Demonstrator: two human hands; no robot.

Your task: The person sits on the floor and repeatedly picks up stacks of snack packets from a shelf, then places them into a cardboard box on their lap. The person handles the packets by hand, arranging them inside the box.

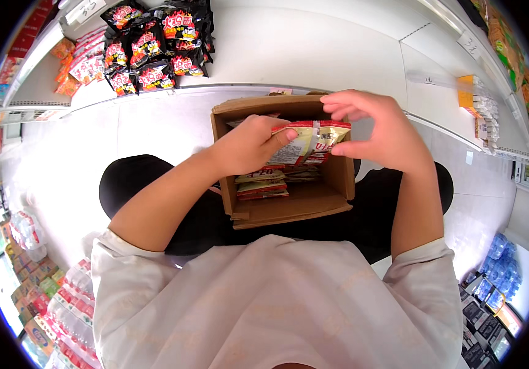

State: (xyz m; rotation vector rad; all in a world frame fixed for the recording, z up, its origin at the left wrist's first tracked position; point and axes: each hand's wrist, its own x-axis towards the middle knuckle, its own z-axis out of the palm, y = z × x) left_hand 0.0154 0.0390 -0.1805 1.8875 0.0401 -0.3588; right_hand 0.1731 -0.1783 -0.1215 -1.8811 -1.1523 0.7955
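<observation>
An open cardboard box (292, 210) sits before me, around my lap. My left hand (260, 143) grips a red-and-cream foil snack packet (308, 138) by its near end, thumb on top, above the box. More packets of the same look, a short stack (262, 184), lie flat inside at the box's left side, with others partly hidden under the held one. My right hand (375, 127) is at the box's right side, fingers spread and curved around the packet's far end. A small gap seems to show between thumb and fingers there; nothing is held in it.
Ahead runs a white store shelf (301, 50) bearing black noodle packets (154, 50) and orange and white packets (82, 64) at left. Small white-and-yellow goods (481, 108) stand at right. Behind me are bottle packs (68, 304) at left and blue bottled-water packs (497, 267) at right.
</observation>
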